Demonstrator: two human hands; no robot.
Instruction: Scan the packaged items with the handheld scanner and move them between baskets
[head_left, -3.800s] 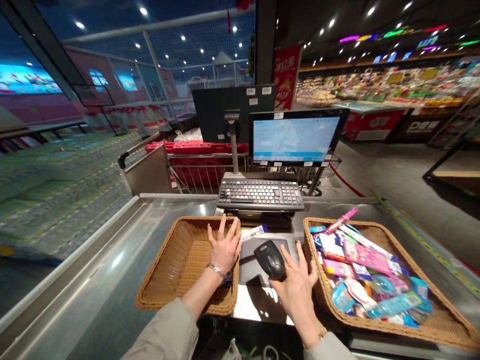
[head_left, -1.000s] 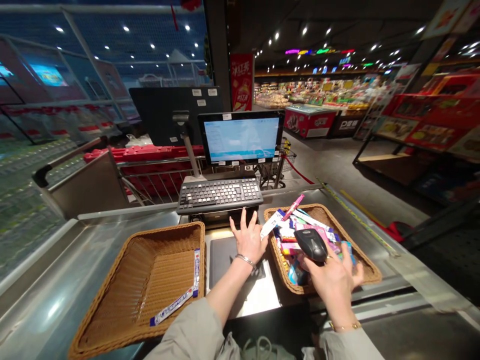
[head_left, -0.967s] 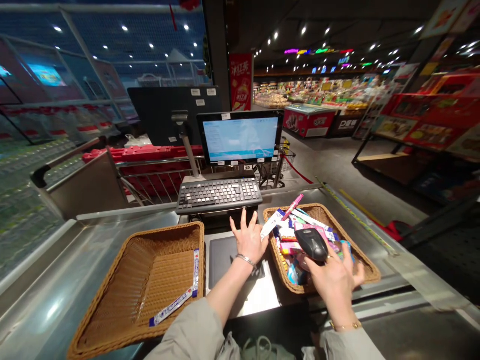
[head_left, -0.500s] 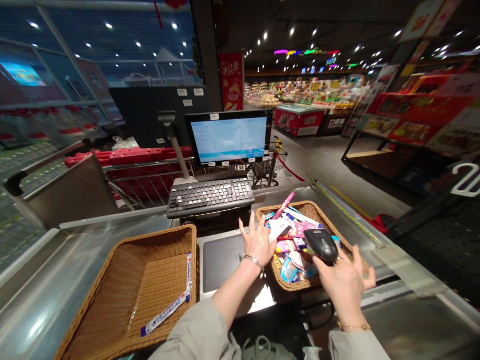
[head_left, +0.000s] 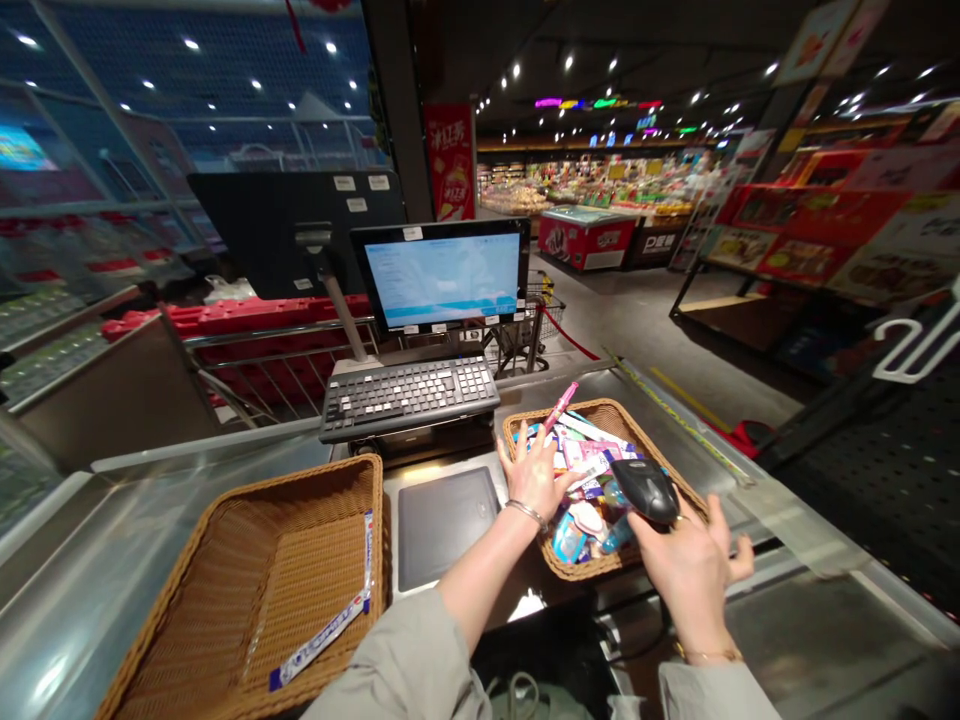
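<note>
My right hand (head_left: 686, 565) is closed around a black handheld barcode scanner (head_left: 645, 488), held over the right side of a wicker basket (head_left: 600, 572) full of small packaged goods. My left hand (head_left: 536, 480) reaches over that basket's left rim with its fingers spread. A white and purple packet (head_left: 591, 474) lies by the left thumb; whether the thumb touches it I cannot tell. Close to the left fingertips, a pink stick-shaped item (head_left: 561, 405) pokes up past the far rim. Two white and blue stick packets, one of them the lower packet (head_left: 319, 640), lie in the larger left basket (head_left: 187, 530).
Between the baskets is a dark flat pad (head_left: 446, 525) on the metal counter. Behind it stand a black keyboard (head_left: 412, 395) and a lit monitor (head_left: 450, 280). A second screen (head_left: 292, 235) faces away. White hooks (head_left: 915, 345) stick out at the right.
My left hand has moved right, further over the goods in the right basket. My right hand still holds the scanner in about the same place. The view has shifted slightly.
</note>
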